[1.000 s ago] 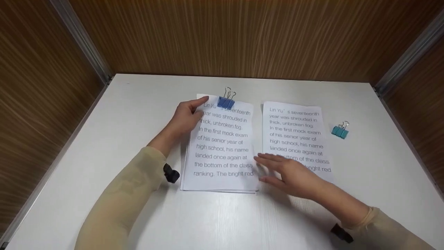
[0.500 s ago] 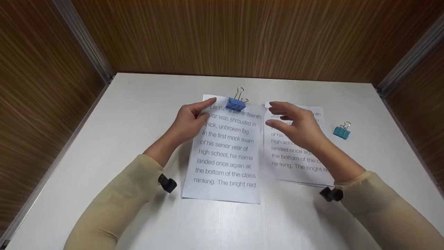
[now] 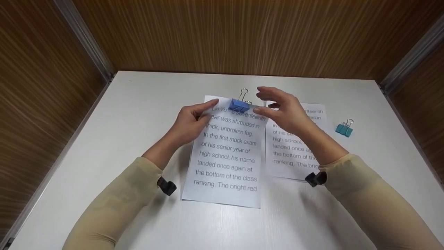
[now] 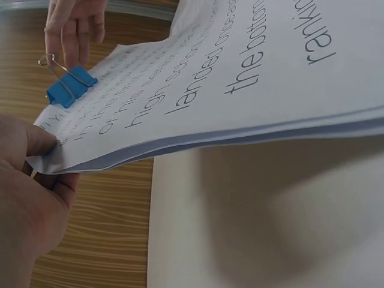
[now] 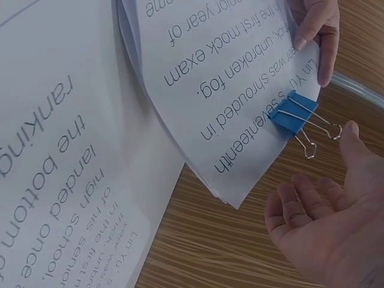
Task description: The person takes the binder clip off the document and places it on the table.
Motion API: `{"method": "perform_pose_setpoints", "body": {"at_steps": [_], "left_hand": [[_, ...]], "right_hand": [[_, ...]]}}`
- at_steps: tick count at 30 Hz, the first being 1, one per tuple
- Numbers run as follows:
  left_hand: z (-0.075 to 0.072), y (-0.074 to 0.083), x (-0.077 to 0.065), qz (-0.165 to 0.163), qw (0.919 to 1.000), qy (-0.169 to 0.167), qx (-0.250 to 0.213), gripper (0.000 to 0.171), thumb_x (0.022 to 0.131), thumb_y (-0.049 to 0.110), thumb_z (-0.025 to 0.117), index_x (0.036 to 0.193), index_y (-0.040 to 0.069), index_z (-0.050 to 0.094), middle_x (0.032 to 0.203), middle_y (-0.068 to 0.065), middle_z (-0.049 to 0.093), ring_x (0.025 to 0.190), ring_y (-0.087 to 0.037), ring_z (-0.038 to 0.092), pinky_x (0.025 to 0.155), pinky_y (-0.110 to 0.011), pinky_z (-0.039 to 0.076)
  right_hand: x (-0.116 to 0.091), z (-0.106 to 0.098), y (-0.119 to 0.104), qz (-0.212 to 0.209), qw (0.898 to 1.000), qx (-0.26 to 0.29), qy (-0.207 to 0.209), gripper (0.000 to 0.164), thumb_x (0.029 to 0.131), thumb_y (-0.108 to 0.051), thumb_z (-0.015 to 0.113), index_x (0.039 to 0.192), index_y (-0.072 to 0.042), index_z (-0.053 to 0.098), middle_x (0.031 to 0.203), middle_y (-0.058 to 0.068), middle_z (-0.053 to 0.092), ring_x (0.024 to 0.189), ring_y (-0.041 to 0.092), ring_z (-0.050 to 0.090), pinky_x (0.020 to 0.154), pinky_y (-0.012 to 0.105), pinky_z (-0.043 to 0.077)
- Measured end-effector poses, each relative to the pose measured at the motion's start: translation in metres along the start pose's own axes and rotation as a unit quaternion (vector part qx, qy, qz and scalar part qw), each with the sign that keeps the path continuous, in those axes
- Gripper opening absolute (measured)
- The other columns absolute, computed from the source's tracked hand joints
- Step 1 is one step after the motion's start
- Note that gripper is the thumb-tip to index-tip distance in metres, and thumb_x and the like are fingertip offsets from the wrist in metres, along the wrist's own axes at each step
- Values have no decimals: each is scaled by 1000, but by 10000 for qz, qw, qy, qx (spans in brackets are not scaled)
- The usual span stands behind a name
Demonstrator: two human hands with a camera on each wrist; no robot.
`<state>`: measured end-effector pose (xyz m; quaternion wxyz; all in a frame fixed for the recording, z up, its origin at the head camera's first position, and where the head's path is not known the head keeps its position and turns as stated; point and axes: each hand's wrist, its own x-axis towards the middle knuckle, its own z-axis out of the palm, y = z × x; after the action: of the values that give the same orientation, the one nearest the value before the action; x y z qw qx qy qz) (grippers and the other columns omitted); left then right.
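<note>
My left hand (image 3: 192, 123) pinches the upper left corner of a stack of printed sheets (image 3: 227, 156), thumb on top and fingers underneath. The left wrist view shows the stack's near edge lifted off the table, with several layers. A blue binder clip (image 3: 239, 105) bites the top edge of this stack, its wire handles (image 5: 309, 135) sticking out past the paper. Beside the clip my right hand (image 3: 282, 107) hovers with fingers spread and loosely bent, holding nothing. In the right wrist view its thumb tip is right by one wire handle.
A second stack of the same printed sheets (image 3: 288, 170) lies on the white table (image 3: 138, 100) to the right, partly behind my right forearm. Farther right lies a teal binder clip (image 3: 344, 128). Wood-grain panels (image 3: 222, 38) stand around the table.
My right hand has moved from the lower right edge of the clipped stack up to the clip. The left hand has raised that stack and shifted it slightly right.
</note>
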<state>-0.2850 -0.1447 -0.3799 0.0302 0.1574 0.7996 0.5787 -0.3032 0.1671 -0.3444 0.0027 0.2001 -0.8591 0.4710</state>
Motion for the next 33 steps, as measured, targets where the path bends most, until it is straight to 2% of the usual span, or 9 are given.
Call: {"method": "perform_pose_setpoints", "body": {"at_steps": [11, 15, 19, 25, 33], "left_hand": [[0, 4, -6, 183, 9995, -191, -160, 52, 105, 0, 57, 150, 25, 62, 133, 1, 72, 82, -20, 68, 65, -25, 51], [0, 5, -7, 194, 9995, -183, -166, 51, 105, 1, 57, 150, 26, 63, 132, 1, 72, 82, -20, 67, 64, -25, 50], [1, 7, -8, 153, 9995, -181, -188, 51, 105, 1, 57, 149, 26, 63, 125, 0, 74, 79, -19, 65, 62, -24, 49], [2, 7, -9, -3, 9996, -169, -208, 51, 105, 2, 59, 148, 28, 64, 123, 0, 75, 79, -19, 65, 62, -24, 49], [2, 5, -11, 62, 9996, -192, -212, 51, 105, 1, 59, 148, 26, 64, 118, -2, 76, 77, -18, 65, 61, -24, 47]], "right_hand": [[13, 8, -2, -177, 9994, 176, -237, 68, 96, -24, 82, 156, -13, 53, 149, 9, 63, 139, 26, 56, 113, 46, 45], [15, 8, -4, -243, 9988, 214, -363, 67, 97, -23, 81, 156, -12, 54, 149, 9, 63, 139, 24, 57, 114, 45, 45], [16, 7, -4, -197, 9983, 279, -474, 64, 98, -21, 80, 156, -11, 55, 147, 8, 64, 136, 25, 60, 113, 44, 46], [15, 8, -2, -53, 9967, 566, -580, 57, 99, -22, 79, 152, -13, 60, 145, 6, 66, 131, 26, 64, 111, 41, 49], [12, 12, -1, -3, 9919, 1120, -606, 50, 100, -19, 78, 146, -12, 63, 142, 6, 67, 130, 28, 65, 107, 35, 51]]}}
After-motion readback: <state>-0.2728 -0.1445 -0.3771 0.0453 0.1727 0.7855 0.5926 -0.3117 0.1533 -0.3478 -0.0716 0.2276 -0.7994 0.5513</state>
